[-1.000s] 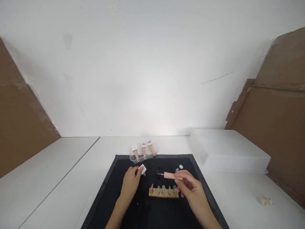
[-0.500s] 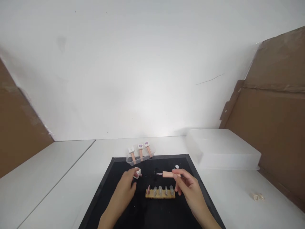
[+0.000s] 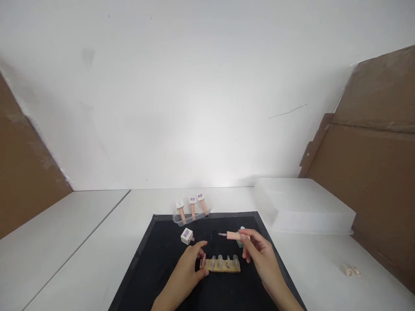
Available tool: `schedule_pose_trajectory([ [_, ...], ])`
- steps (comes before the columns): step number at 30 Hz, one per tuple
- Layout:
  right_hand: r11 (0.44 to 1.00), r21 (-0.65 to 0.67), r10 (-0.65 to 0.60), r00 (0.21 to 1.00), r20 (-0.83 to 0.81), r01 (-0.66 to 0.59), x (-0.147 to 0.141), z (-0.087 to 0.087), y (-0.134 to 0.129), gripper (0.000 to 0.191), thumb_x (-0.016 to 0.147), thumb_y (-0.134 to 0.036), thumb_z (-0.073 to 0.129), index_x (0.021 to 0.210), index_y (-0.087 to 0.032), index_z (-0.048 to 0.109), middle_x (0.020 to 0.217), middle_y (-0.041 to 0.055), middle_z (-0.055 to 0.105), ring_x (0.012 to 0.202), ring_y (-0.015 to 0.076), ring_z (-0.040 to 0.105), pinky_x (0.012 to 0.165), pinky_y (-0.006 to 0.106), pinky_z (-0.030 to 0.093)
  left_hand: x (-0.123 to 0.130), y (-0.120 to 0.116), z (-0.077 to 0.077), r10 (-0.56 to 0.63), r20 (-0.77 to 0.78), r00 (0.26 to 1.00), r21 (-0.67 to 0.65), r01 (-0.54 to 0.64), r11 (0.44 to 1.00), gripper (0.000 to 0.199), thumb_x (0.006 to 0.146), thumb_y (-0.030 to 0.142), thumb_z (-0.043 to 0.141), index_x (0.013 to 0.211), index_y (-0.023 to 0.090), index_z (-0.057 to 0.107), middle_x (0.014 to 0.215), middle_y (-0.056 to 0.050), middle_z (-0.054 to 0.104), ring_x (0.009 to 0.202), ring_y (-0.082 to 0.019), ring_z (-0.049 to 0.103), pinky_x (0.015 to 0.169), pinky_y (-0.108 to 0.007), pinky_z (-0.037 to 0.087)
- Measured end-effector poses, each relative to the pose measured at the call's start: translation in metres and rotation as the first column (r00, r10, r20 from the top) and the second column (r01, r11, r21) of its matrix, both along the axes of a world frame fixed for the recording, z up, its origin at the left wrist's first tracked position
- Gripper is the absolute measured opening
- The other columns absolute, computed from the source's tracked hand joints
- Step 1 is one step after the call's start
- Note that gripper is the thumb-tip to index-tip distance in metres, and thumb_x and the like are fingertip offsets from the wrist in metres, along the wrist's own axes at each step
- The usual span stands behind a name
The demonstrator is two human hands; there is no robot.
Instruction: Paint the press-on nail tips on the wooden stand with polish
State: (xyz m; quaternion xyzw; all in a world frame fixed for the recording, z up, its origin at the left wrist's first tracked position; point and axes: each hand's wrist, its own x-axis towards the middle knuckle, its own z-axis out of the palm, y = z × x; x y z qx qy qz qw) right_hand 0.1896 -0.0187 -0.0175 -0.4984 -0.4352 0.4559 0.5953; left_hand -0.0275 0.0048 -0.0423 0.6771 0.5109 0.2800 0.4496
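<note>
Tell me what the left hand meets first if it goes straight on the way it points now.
Likely the pink nail tip on the left end of the yellow strip, beside the left hand; depth is unclear, so they may already touch.

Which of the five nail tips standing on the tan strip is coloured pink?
The one at the far left end, beside the left hand; its pink sets it apart, as the other four tips look clear to greyish.
</note>
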Motion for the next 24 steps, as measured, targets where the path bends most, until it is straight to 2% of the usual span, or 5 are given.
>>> schedule_pose_trajectory([
  [5, 1.0, -0.001, -0.027, 0.999, -0.022, 0.027, 0.0, 0.004, -0.001, 0.043, 0.07, -0.054, 0.07, 0.088, -0.016, 0.07, 0.049, -0.0045, 0.051, 0.045, 0.0122, 0.047, 0.042, 0.022, 0.037, 0.005, -0.003, -0.004, 0.022, 0.211, 0.977, -0.185, 0.018, 0.983, 0.056, 0.056, 0.015, 0.063, 0.111, 0.012, 0.054, 0.083, 0.001, 0.049, 0.068, -0.014, 0.051, 0.065, -0.027, 0.041],
  [9, 0.999, 0.0, -0.041, 0.999, -0.026, 0.041, 0.0, 0.006, -0.001, 0.044, 0.069, -0.055, 0.071, 0.087, -0.015, 0.07, 0.048, -0.0047, 0.051, 0.044, 0.012, 0.047, 0.042, 0.022, 0.037, 0.012, -0.004, -0.015, 0.103, 0.327, 0.94, -0.308, 0.003, 0.951, 0.045, 0.052, 0.017, 0.068, 0.096, 0.012, 0.06, 0.08, 0.0, 0.056, 0.073, -0.015, 0.057, 0.07, -0.027, 0.042],
  [13, 0.999, 0.018, -0.044, 0.999, -0.014, 0.045, 0.004, 0.005, -0.001, 0.041, 0.071, -0.053, 0.07, 0.088, -0.016, 0.069, 0.049, -0.0044, 0.052, 0.045, 0.012, 0.047, 0.043, 0.022, 0.038, 0.022, 0.001, -0.024, 0.163, 0.373, 0.913, -0.351, -0.024, 0.936, 0.037, 0.049, 0.023, 0.077, 0.081, 0.012, 0.064, 0.076, -0.002, 0.065, 0.07, -0.015, 0.059, 0.069, -0.026, 0.042],
  [18, 0.999, 0.005, -0.053, 0.997, -0.048, 0.053, 0.008, 0.004, 0.0, 0.042, 0.072, -0.054, 0.068, 0.088, -0.015, 0.067, 0.047, -0.0042, 0.052, 0.045, 0.0124, 0.046, 0.043, 0.023, 0.037, 0.031, 0.006, -0.029, 0.229, 0.37, 0.9, -0.37, -0.084, 0.925, 0.034, 0.047, 0.026, 0.079, 0.075, 0.013, 0.064, 0.057, 0.005, 0.057, 0.043, -0.009, 0.046, 0.045, -0.024, 0.033],
  [24, 0.998, 0.011, -0.06, 0.995, -0.082, 0.061, 0.009, 0.003, 0.002, 0.042, 0.071, -0.054, 0.07, 0.087, -0.016, 0.067, 0.048, -0.0042, 0.053, 0.045, 0.0127, 0.046, 0.043, 0.023, 0.037, 0.031, 0.003, -0.031, 0.289, 0.416, 0.862, -0.429, -0.095, 0.898, 0.04, 0.045, 0.024, 0.081, 0.08, 0.011, 0.068, 0.066, 0.001, 0.064, 0.058, -0.011, 0.054, 0.06, -0.024, 0.041],
])
